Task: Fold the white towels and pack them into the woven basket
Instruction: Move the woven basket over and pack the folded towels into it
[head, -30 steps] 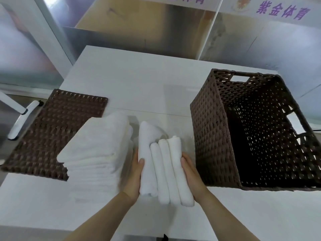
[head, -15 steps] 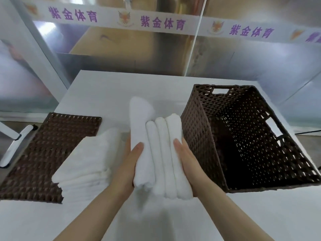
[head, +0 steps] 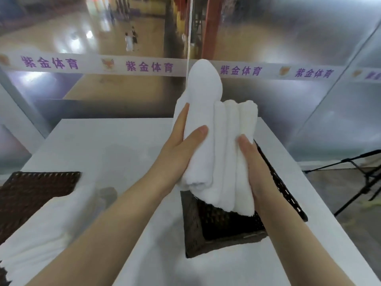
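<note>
Both my hands hold a bundle of several rolled white towels (head: 218, 145) in the air, above the brown woven basket (head: 216, 230). My left hand (head: 181, 145) grips the bundle's left side, thumb across the front. On the right side my right hand (head: 253, 164) clamps it, thumb on top. One longer roll sticks up higher than the others. The bundle hides most of the basket's opening. A stack of folded white towels (head: 39, 232) lies at the lower left on the white table (head: 115, 149).
A flat brown woven lid (head: 31, 193) lies at the table's left edge, partly under the stack. A glass wall with a purple-lettered band stands behind the table. A black tripod (head: 358, 182) stands on the floor to the right.
The towel bundle has gone from the table surface up and to the right, and now hangs over the basket. The camera has tilted upward.
</note>
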Action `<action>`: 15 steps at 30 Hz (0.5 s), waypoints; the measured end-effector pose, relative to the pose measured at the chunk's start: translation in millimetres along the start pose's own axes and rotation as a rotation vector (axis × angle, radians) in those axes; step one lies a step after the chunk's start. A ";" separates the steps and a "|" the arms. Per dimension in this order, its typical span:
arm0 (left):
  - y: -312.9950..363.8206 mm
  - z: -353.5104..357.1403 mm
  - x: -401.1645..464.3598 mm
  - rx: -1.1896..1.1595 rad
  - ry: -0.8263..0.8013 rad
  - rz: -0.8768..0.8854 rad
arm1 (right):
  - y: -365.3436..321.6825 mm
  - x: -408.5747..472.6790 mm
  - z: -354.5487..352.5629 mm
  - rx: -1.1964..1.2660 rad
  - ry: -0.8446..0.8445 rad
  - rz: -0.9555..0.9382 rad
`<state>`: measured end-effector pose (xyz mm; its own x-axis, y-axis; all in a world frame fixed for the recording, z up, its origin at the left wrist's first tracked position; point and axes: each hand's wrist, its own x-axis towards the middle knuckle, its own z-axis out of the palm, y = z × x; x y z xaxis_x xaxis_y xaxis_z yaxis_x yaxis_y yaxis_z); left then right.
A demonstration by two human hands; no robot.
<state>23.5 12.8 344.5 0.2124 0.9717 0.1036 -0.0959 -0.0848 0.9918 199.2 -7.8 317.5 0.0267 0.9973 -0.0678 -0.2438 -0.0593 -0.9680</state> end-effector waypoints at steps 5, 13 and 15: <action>-29.4 67.0 32.0 -0.213 -0.006 -0.084 | -27.8 20.2 -76.0 -0.185 -0.003 0.017; -106.2 113.0 28.1 -0.142 0.202 -0.419 | 47.5 50.0 -137.2 -0.265 -0.049 0.275; -121.5 120.5 28.0 -0.161 0.248 -0.427 | 61.8 58.3 -145.0 -0.246 -0.103 0.330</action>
<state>158.3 23.7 235.9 0.0306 0.9369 -0.3482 -0.2038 0.3469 0.9155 326.3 40.6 218.7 -0.1137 0.9213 -0.3719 0.0162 -0.3725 -0.9279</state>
